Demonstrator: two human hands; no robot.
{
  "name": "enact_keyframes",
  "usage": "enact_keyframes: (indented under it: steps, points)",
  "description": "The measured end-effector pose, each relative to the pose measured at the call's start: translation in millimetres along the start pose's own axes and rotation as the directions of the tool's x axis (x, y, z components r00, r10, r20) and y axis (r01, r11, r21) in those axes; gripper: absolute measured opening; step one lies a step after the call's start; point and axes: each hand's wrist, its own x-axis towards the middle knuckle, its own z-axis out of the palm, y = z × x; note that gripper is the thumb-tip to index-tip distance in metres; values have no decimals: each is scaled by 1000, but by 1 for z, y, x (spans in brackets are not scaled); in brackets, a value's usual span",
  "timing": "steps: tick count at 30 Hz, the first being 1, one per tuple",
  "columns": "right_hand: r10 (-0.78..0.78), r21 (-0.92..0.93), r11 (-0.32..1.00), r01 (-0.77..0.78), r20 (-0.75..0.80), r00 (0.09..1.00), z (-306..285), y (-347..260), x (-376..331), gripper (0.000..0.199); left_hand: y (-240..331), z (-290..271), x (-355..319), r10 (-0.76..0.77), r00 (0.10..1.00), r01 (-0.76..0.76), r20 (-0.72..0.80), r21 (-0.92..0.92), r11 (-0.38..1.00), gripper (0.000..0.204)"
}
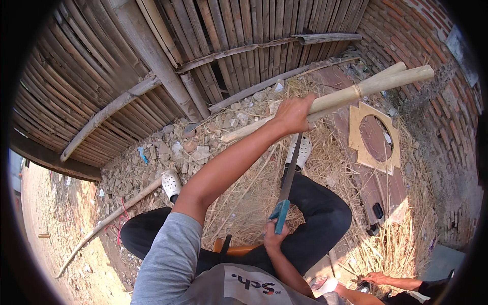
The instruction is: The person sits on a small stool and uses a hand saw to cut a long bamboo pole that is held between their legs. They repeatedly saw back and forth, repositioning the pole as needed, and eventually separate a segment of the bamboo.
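My left hand (292, 114) reaches forward and grips a pale bamboo pole (386, 81) that points up to the right; a second piece lies bound alongside it. My right hand (274, 238), close to my body, is shut on the teal handle of a long knife (288, 178). Its dark blade points up toward the pole, just below my left hand. I sit with legs in dark trousers (325, 218) spread apart, wearing white clogs (171, 184).
Dry straw (396, 239) and rubble cover the ground. A bamboo slat wall (152, 51) stands ahead and a brick wall (417, 35) to the right. A wooden frame with a round hole (356, 137) lies at right. Another person's hand (378, 278) shows at lower right.
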Motion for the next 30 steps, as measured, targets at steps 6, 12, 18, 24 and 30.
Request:
enact_keyframes:
  steps: [6, 12, 18, 24, 30]
  points:
    - [-28, -270, 961, 63, 131, 991, -33, -21, 1, 5, 99, 120, 49, 187, 952, -207, 243, 57, 977, 44]
    - [22, -203, 978, 43, 304, 953, -38, -52, 29, 15, 117, 272, 48, 238, 848, -332, 474, 125, 935, 24]
    - [75, -217, 976, -5, 314, 947, -23, -64, 27, 15, 148, 322, 48, 409, 806, -432, 428, -47, 901, 34]
    - [89, -289, 957, 24, 369, 925, 14, -32, -13, 13, 155, 227, 35, 584, 809, -573, -63, -306, 760, 57]
    - [228, -252, 956, -151, 310, 923, 91, 43, -59, 8, 40, 30, -81, 541, 835, -529, -94, -402, 747, 43]
